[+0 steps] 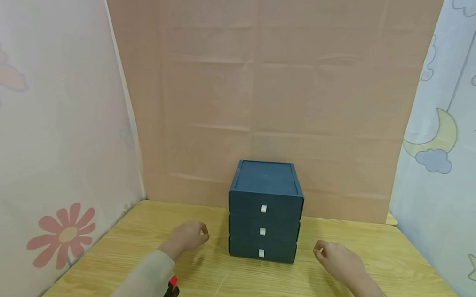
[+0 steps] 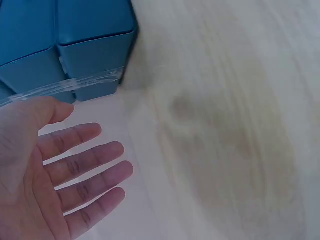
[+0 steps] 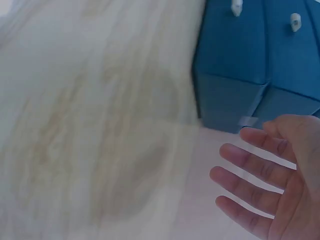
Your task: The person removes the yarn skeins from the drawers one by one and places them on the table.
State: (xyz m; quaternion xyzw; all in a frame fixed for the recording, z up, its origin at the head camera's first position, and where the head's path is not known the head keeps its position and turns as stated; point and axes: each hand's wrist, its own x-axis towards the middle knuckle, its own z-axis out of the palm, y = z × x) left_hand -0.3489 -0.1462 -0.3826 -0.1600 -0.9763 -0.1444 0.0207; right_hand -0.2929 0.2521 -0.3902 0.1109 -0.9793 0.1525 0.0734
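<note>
A dark blue cabinet of three stacked drawers [image 1: 263,226] stands near the back of the wooden table, each drawer front bearing a small white knob [image 1: 264,209]. Left of the cabinet is my left hand [image 1: 188,235], apart from it, its fingers loosely bent around nothing. My right hand [image 1: 340,261] hovers over the table on the cabinet's right side, also holding nothing. The left wrist view shows the left fingers [image 2: 92,172] spread near the cabinet's side, where clear tape [image 2: 95,79] runs across. In the right wrist view the right fingers [image 3: 255,165] are relaxed and separated beside the drawers.
Brown paper [image 1: 208,94] hangs behind the table [image 1: 259,292]. Patterned cloth walls stand at the left [image 1: 51,151] and right [image 1: 463,196]. A black and red piece [image 1: 171,290] shows at the left sleeve.
</note>
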